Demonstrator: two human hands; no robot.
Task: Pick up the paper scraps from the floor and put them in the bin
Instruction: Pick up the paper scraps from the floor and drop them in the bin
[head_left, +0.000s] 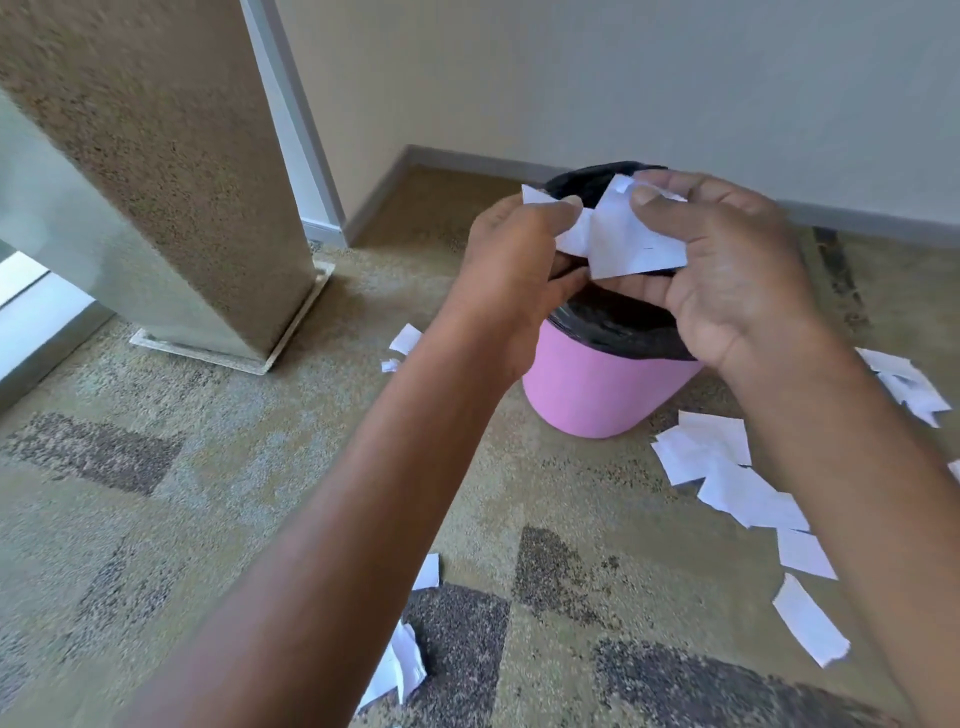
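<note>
A pink bin (592, 389) with a black liner stands on the carpet near the wall. Above its mouth both hands hold white paper scraps (623, 244). My left hand (511, 270) pinches the left scrap between thumb and fingers. My right hand (727, 260) grips the larger scrap, its thumb on top. Several more white scraps lie on the carpet to the right of the bin (727, 467), two small ones to its left (404, 340), and others near the bottom middle (405, 660).
A carpet-clad pillar (171, 182) on a clear base stands at the left. A cream wall with a grey skirting board (467, 158) runs behind the bin. Patterned beige and dark carpet covers the floor.
</note>
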